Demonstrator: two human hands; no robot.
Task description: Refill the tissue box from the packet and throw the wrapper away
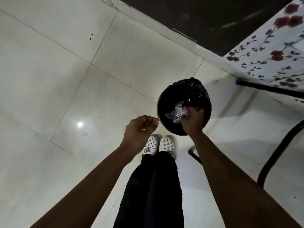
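Note:
A round bin lined with a black bag stands on the white tiled floor in front of my feet. My right hand reaches over its mouth and pinches a crumpled clear plastic wrapper, which hangs inside the bin's opening. My left hand hovers left of the bin's rim with its fingers curled in; nothing is visible in it. The tissue box is out of view.
A table with a floral cloth stands at the right, with dark legs reaching to the floor near the bin. A dark curved tube runs at the far right. My white shoes stand just behind the bin.

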